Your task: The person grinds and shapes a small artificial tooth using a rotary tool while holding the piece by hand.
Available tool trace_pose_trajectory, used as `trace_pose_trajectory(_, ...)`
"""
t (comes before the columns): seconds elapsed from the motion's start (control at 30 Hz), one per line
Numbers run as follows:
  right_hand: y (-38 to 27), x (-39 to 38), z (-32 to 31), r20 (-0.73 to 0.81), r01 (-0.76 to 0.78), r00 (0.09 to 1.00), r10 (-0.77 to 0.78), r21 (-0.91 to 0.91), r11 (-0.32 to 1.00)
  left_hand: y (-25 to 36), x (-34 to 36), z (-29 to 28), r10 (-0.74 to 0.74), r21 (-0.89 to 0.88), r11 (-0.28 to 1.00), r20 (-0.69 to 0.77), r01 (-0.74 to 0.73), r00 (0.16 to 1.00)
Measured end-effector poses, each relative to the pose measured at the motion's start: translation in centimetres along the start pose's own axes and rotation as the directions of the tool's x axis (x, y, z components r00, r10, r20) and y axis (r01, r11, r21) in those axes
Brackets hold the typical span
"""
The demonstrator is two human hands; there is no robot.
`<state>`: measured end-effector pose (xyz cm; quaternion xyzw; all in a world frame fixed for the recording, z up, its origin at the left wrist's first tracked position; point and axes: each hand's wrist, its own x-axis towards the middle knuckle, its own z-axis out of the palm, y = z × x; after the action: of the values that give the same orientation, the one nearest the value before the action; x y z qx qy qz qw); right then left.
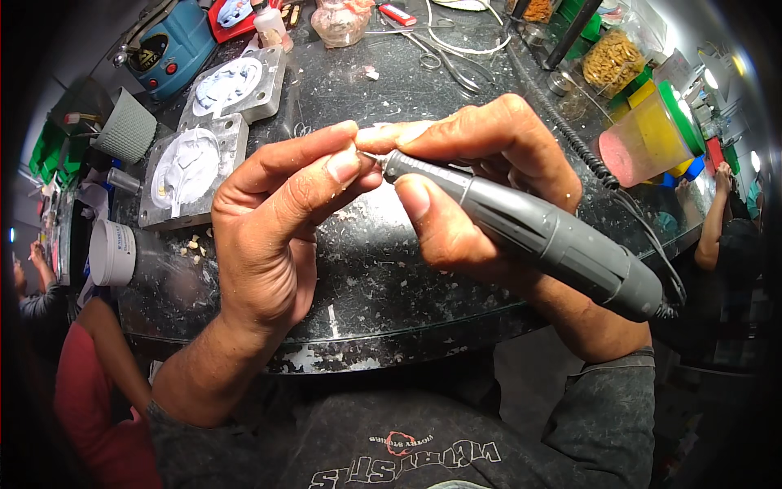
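My right hand [489, 163] is wrapped around a dark grey rotary handpiece [546, 232], its tip pointing left and its coiled cord trailing from the rear. The thin bur at the tip meets the fingertips of my left hand [273, 204]. Those fingers are pinched together; whatever small piece sits between them is hidden. Both hands are raised above the black, scuffed bench [366, 285]. Left of them lie two metal flask halves with white moulds, one nearer [186, 167] and one farther [226, 85]. Small pale tooth-like bits [194, 247] are scattered beside the nearer half.
A white tub [112, 253], a grey woven-pattern pot [126, 126] and a blue machine [169, 49] stand on the left. Scissor-handled tools [448, 65] lie at the back. On the right are a green-lidded container of pink powder [648, 138] and the coiled cord [599, 167]. Other people sit at both sides.
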<state>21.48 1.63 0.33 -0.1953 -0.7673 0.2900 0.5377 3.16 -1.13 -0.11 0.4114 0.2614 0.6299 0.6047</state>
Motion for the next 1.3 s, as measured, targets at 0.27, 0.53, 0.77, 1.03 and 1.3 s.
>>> trace_pose_trajectory(0.27,0.11,-0.09,0.02,0.006,-0.020,1.000,0.020,-0.022,1.000,-0.02,-0.08,0.03,-0.015,-0.013,1.000,-0.013,0.015,1.000)
trace_pose_trajectory(0.53,0.00,-0.02,-0.22,0.000,0.007,1.000,-0.007,0.036,0.999,0.01,-0.08,-0.17,-0.025,-0.020,0.999,-0.003,0.025,1.000)
trace_pose_trajectory(0.77,0.13,-0.09,-0.12,-0.002,-0.008,1.000,0.008,0.046,0.999,-0.04,-0.03,-0.02,-0.022,-0.014,1.000,-0.020,0.022,1.000)
trace_pose_trajectory(1.03,0.04,0.06,-0.02,-0.005,0.010,1.000,-0.010,0.011,1.000,-0.01,-0.07,-0.04,-0.030,-0.023,0.999,-0.017,0.030,0.999)
trace_pose_trajectory(1.3,0.17,0.03,0.11,-0.010,0.019,1.000,-0.019,0.017,1.000,-0.03,-0.15,-0.03,-0.040,-0.032,0.999,-0.022,0.040,0.999)
